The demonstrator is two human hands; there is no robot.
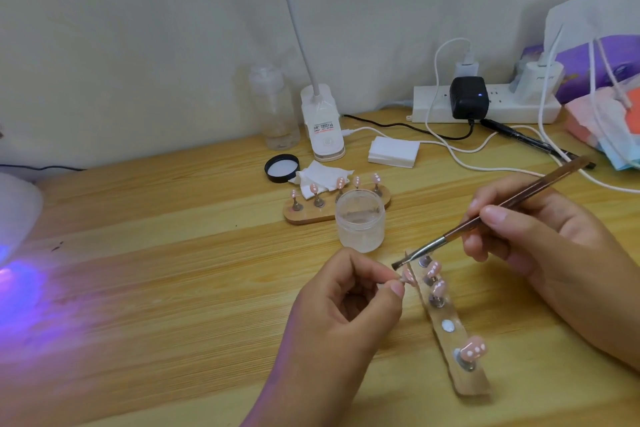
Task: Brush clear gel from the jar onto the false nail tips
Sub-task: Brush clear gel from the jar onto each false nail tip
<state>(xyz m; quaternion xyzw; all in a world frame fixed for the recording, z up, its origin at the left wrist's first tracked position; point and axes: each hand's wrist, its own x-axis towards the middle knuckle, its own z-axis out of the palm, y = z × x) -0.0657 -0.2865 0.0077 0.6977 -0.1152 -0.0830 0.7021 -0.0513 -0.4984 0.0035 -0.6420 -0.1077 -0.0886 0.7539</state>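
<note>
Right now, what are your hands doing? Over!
Left hand pinches one nail tip. Right hand holds brush, bristles close by it. Gel jar open, behind. Nothing in the way.

A home corner set up as a nail-art station: a pale wood-grain surface (173, 253) against a plain cream wall (138, 28), a loaded power strip (433, 109) trailing charger cables, a clip-on desk lamp (322, 125), a white domed lamp (14, 211) casting violet light at left, and wooden stands (301, 215) carrying pink false nail tips (475, 350).
</note>
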